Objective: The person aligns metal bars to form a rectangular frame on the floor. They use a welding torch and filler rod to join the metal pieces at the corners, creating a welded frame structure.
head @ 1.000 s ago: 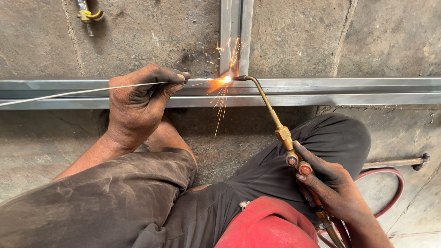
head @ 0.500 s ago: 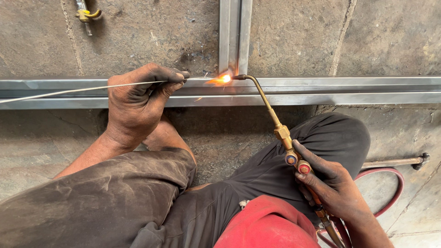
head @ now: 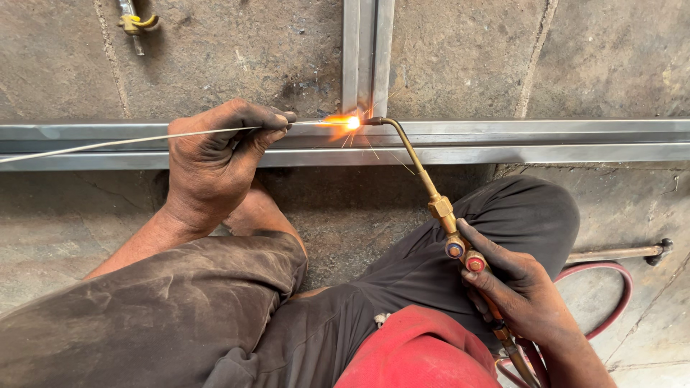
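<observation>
**Two hands, one rod, one torch at a metal joint**

The left hand [head: 215,162] is closed in a pinch: thumb and fingertips [head: 277,123] press together on one thin wire rod [head: 129,140], with no gap left between them. The rod runs through the grip, its long tail trailing away past the back of the hand and its short end reaching on from the fingertips into the flame [head: 348,123]. The hand rests over the long metal bar [head: 546,140] beneath it.

The right hand [head: 521,291] is wrapped shut around the handle of one brass torch [head: 438,205]; the thumb lies beside the two round valve knobs [head: 463,255], one bluish, one red. From that grip the torch's slim neck climbs and bends to the tip, which sits at the flame just past the rod's end.

There are two metal bars: the long one under both tools and a second bar [head: 368,57] meeting it right at the flame. A few sparks scatter there.

Behind the right hand, one red hose [head: 618,302] loops on the concrete floor [head: 215,57]. Beyond it lies one rod-like tool [head: 618,253].
</observation>
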